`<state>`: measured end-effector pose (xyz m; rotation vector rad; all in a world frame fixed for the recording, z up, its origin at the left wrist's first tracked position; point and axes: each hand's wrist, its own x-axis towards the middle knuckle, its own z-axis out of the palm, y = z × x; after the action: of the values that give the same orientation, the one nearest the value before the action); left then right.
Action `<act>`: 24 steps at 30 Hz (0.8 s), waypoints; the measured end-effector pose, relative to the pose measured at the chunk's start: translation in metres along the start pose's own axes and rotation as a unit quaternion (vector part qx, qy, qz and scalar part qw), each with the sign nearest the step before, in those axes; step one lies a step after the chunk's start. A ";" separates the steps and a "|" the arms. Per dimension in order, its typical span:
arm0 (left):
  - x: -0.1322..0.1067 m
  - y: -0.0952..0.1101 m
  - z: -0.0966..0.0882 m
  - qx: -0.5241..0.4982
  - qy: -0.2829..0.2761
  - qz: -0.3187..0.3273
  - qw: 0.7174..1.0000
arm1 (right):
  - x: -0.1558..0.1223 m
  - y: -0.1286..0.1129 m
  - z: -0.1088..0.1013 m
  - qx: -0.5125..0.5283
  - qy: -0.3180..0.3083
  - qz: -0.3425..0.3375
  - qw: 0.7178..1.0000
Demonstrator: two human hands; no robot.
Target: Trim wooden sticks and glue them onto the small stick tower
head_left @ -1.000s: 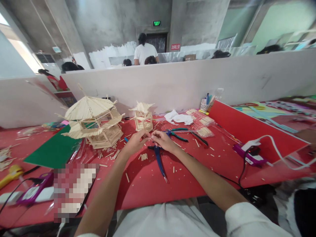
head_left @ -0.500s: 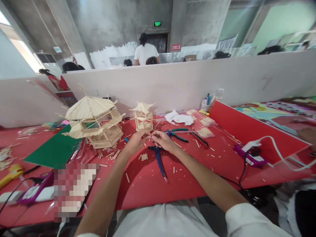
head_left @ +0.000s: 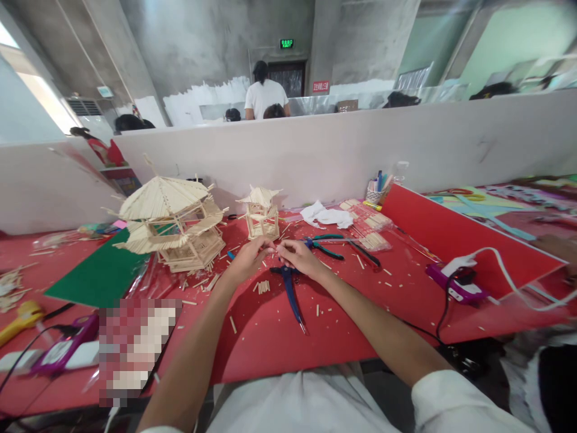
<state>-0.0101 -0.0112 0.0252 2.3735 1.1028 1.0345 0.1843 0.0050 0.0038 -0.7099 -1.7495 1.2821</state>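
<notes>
My left hand (head_left: 253, 255) and my right hand (head_left: 297, 255) meet fingertip to fingertip above the red table, both with pinched fingers. Whatever lies between the fingertips is too small to make out. Just below my right hand lies a blue-handled cutter (head_left: 291, 294). Beyond it rest pliers with teal and black grips (head_left: 329, 245). A small pile of short wooden sticks (head_left: 261, 287) sits below my left hand. Behind the hands stands a small wooden-stick pavilion (head_left: 261, 214); a larger stick pavilion (head_left: 174, 222) is to the left.
A green board (head_left: 97, 270) lies under the large pavilion's side. At the left are a yellow glue gun (head_left: 22, 319) and a purple power strip (head_left: 67, 346). A red board (head_left: 464, 240) leans at the right beside another power strip (head_left: 455, 285). A white partition (head_left: 315, 156) runs behind.
My hands stay nearly in place, fingertips still together. At the far right edge, another person's hand has come into view by the red board.
</notes>
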 end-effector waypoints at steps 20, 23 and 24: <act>-0.016 -0.037 -0.055 0.383 -0.069 -0.371 0.843 | -0.001 -0.007 0.000 -0.020 0.017 -0.020 0.999; -0.024 -0.044 -0.058 0.396 -0.070 -0.357 0.843 | -0.002 -0.008 0.000 -0.028 0.014 -0.024 0.999; -0.027 -0.045 -0.059 0.398 -0.071 -0.356 0.843 | -0.002 -0.008 0.000 -0.031 0.014 -0.023 0.999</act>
<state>-0.0891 -0.0028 0.0279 2.1039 2.4287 0.1118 0.1855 0.0009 0.0112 -0.7164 -1.7792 1.1863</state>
